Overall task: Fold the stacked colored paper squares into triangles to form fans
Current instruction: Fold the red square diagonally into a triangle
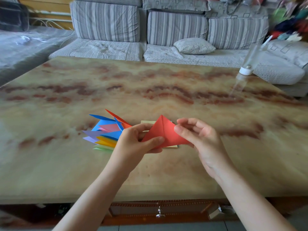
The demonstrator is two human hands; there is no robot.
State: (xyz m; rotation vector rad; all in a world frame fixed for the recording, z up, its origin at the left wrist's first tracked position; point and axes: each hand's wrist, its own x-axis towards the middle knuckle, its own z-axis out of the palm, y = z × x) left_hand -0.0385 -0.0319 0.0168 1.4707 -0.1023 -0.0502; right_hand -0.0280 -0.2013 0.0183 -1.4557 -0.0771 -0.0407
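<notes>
The left hand's thumb lies on top with the fingers curled beneath, clamping the red paper, which is creased down its middle and held just above the table. The right hand's fingers are loosely curled and apart, its thumb touching the sheet's 3 o'clock edge (whether it pinches, I cannot tell). A stack of squares lies under the sheet. Folded triangles fan out at 9 o'clock of the left hand.

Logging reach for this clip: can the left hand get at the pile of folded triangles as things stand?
Probably yes. The pile of folded triangles lies just beside the left hand, with nothing between them. But that hand is pinching the red paper, so it would need to let go first.
</notes>
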